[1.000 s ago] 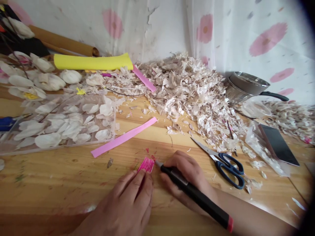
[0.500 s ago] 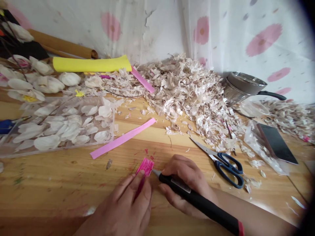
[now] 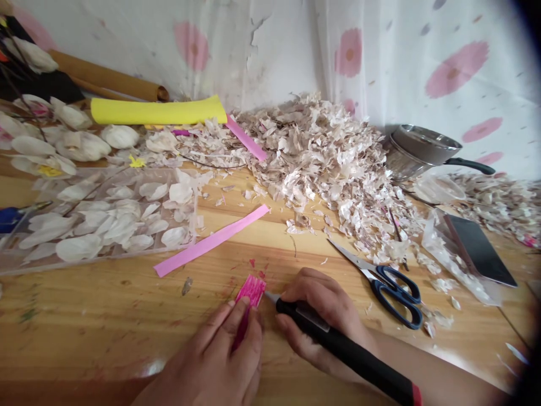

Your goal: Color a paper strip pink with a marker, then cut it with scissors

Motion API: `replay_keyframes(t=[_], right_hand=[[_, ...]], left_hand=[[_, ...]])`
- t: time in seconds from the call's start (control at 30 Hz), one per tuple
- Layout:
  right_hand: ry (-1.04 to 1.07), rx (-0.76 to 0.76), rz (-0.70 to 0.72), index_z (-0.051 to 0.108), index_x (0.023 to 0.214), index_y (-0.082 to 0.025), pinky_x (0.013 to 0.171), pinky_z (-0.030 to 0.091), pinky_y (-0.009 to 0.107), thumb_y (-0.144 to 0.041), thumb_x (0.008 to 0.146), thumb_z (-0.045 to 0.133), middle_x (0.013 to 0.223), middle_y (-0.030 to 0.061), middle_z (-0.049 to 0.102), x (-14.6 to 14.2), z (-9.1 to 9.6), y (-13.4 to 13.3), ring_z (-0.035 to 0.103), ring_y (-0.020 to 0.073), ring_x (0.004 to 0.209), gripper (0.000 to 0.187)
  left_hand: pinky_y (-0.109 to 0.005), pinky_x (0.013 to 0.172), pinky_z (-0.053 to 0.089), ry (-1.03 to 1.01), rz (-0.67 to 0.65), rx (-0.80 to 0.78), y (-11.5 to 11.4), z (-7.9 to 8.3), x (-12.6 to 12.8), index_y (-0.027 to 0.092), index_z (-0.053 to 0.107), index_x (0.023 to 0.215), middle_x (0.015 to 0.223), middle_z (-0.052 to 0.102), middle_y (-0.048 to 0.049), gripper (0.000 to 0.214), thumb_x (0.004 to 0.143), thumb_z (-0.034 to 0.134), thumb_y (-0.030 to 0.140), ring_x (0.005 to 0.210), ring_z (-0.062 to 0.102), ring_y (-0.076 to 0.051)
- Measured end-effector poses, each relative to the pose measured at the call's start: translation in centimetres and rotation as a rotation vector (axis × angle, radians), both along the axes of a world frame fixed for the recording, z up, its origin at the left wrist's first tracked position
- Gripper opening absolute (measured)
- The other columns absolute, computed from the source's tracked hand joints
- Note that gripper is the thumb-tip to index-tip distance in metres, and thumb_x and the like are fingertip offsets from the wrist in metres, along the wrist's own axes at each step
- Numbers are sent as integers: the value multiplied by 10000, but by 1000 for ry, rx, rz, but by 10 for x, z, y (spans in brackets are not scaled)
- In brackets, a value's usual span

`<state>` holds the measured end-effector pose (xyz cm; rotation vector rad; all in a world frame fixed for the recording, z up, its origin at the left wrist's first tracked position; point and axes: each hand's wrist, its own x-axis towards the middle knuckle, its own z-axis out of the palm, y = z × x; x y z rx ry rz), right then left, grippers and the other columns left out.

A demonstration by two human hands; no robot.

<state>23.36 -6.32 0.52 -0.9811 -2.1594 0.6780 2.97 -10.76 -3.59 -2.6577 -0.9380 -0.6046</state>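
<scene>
My left hand [image 3: 224, 349] grips a small magenta strip [image 3: 252, 288] with pale streaks, pinned near the tabletop between closed fingers. Part of the strip disappears under the fingers. Close by, my right hand [image 3: 325, 321] is closed around a thick black pen-like tool [image 3: 359, 355] with a pointed grey metal tip and a red end. That tip lies at the strip's right edge; I cannot tell if it touches. Red scraps and smears mark the wood just beyond. A longer pale pink paper strip [image 3: 211, 241] lies farther off.
Scissors [image 3: 380, 282] lie partly open at right, beside a phone [image 3: 482, 248] on plastic wrap. Behind are a heap of dry whitish petals [image 3: 321, 152], nested metal pots [image 3: 422, 146] and a yellow roll [image 3: 156, 110]. A clear tray [image 3: 192, 217] of white petals stands at left.
The view has shifted slightly. Both hands keep nearly the same pose, with the tool's tip still at the strip's right edge.
</scene>
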Motion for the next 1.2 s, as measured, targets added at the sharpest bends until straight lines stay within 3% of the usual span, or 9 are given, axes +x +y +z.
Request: replay_keyframes(t=[0.1, 0.43, 0.57, 0.67, 0.8, 0.93, 1.07, 1.2], right_hand=[[-2, 8, 51, 548, 844, -208, 555, 422, 261, -165, 831, 599, 639, 4, 575, 0, 0, 0, 531, 162, 596, 68], [-19, -27, -57, 555, 860, -213, 565, 436, 264, -154, 837, 603, 683, 9, 591, -1, 1, -1, 547, 159, 615, 80], [-24, 20, 37, 549, 868, -211, 562, 432, 259, -153, 846, 603, 664, -1, 569, -2, 1, 0, 535, 157, 610, 81], [-7, 6, -13, 555, 888, -202, 565, 422, 252, -149, 845, 617, 682, 5, 583, -1, 1, 2, 532, 152, 616, 92], [-21, 7, 124, 567, 932, -192, 606, 450, 260, -167, 873, 624, 725, 26, 628, -1, 2, 5, 564, 166, 666, 86], [-50, 1, -33, 566, 908, -195, 600, 444, 255, -148, 880, 615, 725, 25, 624, -2, 3, 6, 559, 162, 656, 74], [-38, 0, 150, 569, 993, -188, 684, 481, 279, -183, 916, 614, 803, 48, 677, -1, 2, 6, 593, 180, 732, 89], [-62, -70, -43, 576, 988, -184, 658, 472, 274, -174, 894, 631, 804, 46, 645, 0, 2, 6, 583, 180, 727, 110]], left_hand=[[-429, 1095, 280, 26, -8, 8, -1, -1, 0, 125, 685, 1008, 1076, 674, -104, 253, 924, 480, 247, 1046, 595, -254], [-417, 1091, 277, 60, -5, -12, -2, 1, 0, 132, 682, 1021, 1074, 667, -89, 275, 918, 459, 256, 1052, 588, -244], [-404, 1124, 248, 18, 13, -9, 0, 3, 2, 123, 683, 1003, 1034, 690, -79, 294, 940, 419, 237, 1031, 601, -240], [-390, 1125, 248, 18, 26, -12, 1, 4, 3, 131, 687, 982, 1032, 698, -74, 305, 943, 402, 233, 1023, 608, -233], [-412, 1129, 260, 29, 30, 9, 0, 4, 2, 134, 675, 1013, 1041, 696, -78, 278, 934, 428, 235, 1024, 614, -233], [-425, 1120, 267, 41, 5, -4, -1, 3, 0, 121, 682, 1004, 1060, 677, -103, 286, 938, 434, 249, 1034, 604, -242], [-440, 1101, 266, 61, -13, -10, -1, 2, 0, 126, 693, 1028, 1061, 674, -101, 296, 935, 437, 243, 1047, 590, -251], [-432, 1113, 246, 49, -5, -16, -1, 2, 0, 132, 703, 961, 1042, 686, -81, 307, 945, 418, 246, 1029, 589, -254]])
